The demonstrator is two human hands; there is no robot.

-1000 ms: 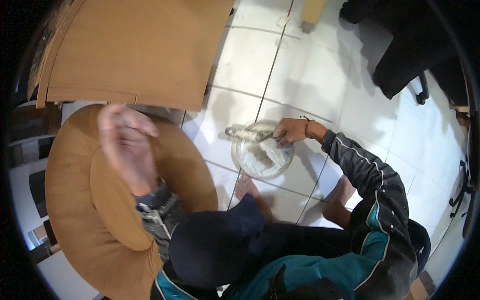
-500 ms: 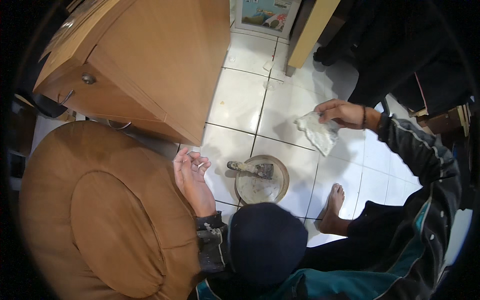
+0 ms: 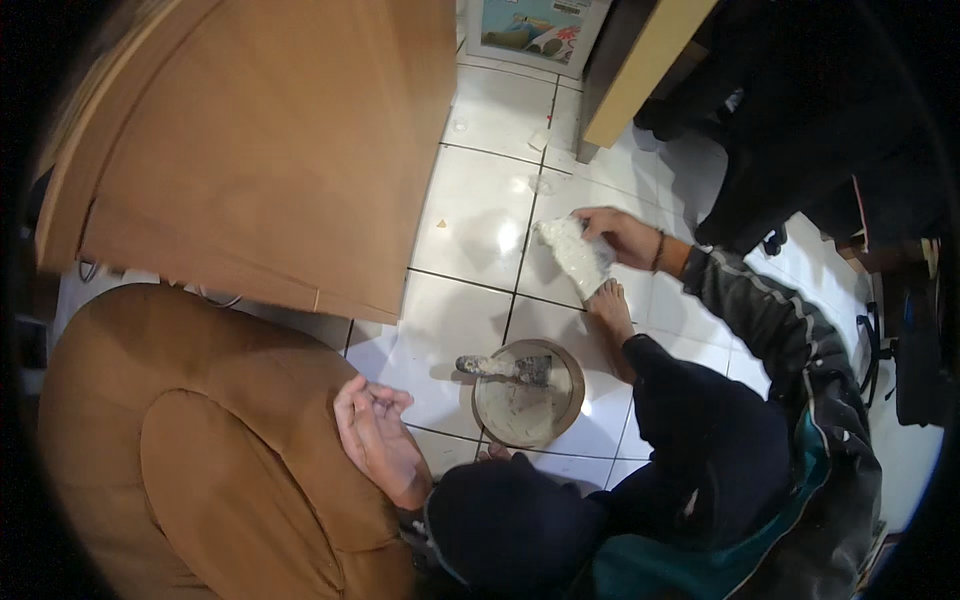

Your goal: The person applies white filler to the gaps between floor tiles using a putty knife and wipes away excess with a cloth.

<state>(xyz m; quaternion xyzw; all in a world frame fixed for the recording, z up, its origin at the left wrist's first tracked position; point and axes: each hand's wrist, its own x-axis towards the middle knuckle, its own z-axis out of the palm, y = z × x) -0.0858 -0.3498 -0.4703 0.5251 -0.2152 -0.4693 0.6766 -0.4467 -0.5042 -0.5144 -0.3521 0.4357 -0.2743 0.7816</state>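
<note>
My right hand (image 3: 625, 240) grips a crumpled piece covered in white paste (image 3: 570, 250), perhaps plastic, above the tiles and just over my bare right foot (image 3: 612, 312). Below it, a round shallow container (image 3: 525, 420) holds a thin pale residue, with a paste-smeared putty knife (image 3: 505, 368) lying across its upper part, handle pointing left. My left hand (image 3: 375, 430) is palm up at the right side of a brown cushioned seat (image 3: 230, 450), its fingers loosely curled and apart, with nothing visible in them.
A wooden cabinet (image 3: 250, 150) fills the upper left. A boxed or framed picture (image 3: 535, 30) and a pale wooden post (image 3: 650, 70) stand at the back. Dark fabric or furniture (image 3: 810, 120) occupies the upper right. Small scraps (image 3: 537, 140) lie on the tiles.
My right hand lifted the white piece out of the container, then moved it slightly left. The knife stayed on the container. My left hand dropped beside the seat, and my right leg shifted forward.
</note>
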